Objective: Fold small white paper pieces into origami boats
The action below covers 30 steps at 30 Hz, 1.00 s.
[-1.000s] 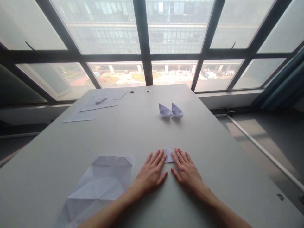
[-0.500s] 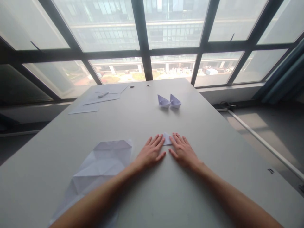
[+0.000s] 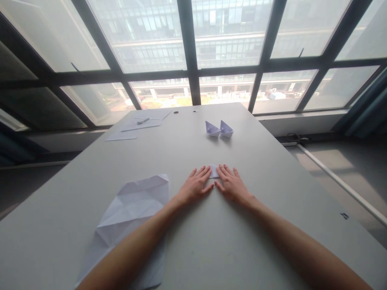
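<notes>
A small folded piece of white paper [image 3: 214,172] lies flat on the table, its left and right sides covered by my fingers. My left hand [image 3: 196,184] rests palm down, fingertips on the paper's left side. On its right side lies my right hand [image 3: 232,183], also flat with fingers stretched out. The two thumbs point toward each other just below the paper, slightly apart. Beside and partly under my left forearm is a large creased sheet of white paper [image 3: 130,209]. Farther back, two folded paper boats [image 3: 213,129] stand close together.
The white table [image 3: 266,169] stretches toward large windows. At its far left lie flat sheets of paper [image 3: 121,135] with a small whitish item [image 3: 143,120] on top. A small dark mark [image 3: 344,216] is near the right edge. Blue curtains [image 3: 355,108] hang at the right.
The camera view has shifted slightly, so the scene sits a little differently. Both hands stay flat on the folded paper, with hardly any movement.
</notes>
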Motion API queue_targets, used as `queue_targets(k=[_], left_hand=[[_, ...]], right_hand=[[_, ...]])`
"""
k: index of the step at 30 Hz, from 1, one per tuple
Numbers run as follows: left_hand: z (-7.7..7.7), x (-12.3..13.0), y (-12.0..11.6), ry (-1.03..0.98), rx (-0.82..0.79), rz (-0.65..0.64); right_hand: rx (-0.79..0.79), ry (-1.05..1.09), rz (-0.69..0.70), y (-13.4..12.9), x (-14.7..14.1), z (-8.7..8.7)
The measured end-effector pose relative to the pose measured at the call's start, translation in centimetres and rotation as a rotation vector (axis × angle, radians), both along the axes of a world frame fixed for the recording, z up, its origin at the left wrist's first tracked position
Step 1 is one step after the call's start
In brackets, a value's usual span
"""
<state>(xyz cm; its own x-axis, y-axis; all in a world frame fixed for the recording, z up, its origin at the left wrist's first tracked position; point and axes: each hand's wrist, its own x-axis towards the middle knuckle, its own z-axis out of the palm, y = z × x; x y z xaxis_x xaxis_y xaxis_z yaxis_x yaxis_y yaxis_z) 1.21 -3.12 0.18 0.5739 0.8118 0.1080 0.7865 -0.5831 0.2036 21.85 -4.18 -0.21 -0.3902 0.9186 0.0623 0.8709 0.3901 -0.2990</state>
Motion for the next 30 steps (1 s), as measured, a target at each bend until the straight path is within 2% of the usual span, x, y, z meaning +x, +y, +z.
queue_targets(k=[13, 20, 30], left_hand=[[0.3, -0.5, 0.5, -0.054, -0.018, 0.009], [0.9, -0.4, 0.6, -0.158, 0.092, 0.062], [1.5, -0.4, 0.1, -0.197, 0.084, 0.021]], right_hand=[[0.006, 0.030, -0.008, -0.1, -0.1, 0.2], [0.089, 0.202, 0.094, -0.1, -0.2, 0.8], [0.140, 0.338, 0.110, 0.1, -0.4, 0.8]])
